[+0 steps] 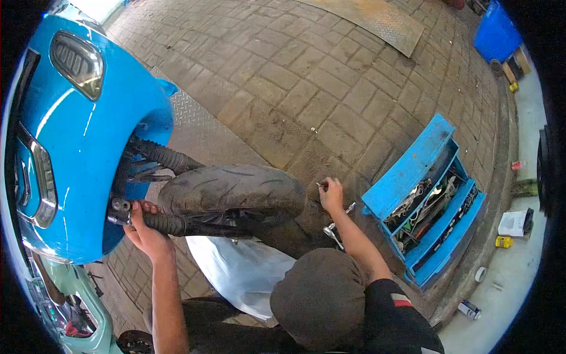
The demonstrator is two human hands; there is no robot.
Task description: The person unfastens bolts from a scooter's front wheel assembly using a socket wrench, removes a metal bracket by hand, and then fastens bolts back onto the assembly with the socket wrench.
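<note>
My left hand [147, 233] is closed around the upper end of the near front fork leg [165, 223], beside a dark fitting with a round metal face [121, 205]. Ribbed rubber covers this leg and the far fork leg [162, 154]. Between the legs lies a dusty black front tyre [236, 189], the scooter's blue front panel [82, 135] to its left. Just past the tyre's right end, my right hand [331, 193] is low over the floor. Its fingertips pinch a small metal piece [319, 185], too small to name. Beside that forearm lies a chrome wrench-like tool [332, 232].
An open blue toolbox [413, 183] full of hand tools stands at right. White sheeting [236, 277] lies below the wheel. A dark cap [318, 298] blocks the lower middle. Metal plates [203, 127] cover some paving. Bottles [470, 310] and a blue bin [496, 32] line the right wall.
</note>
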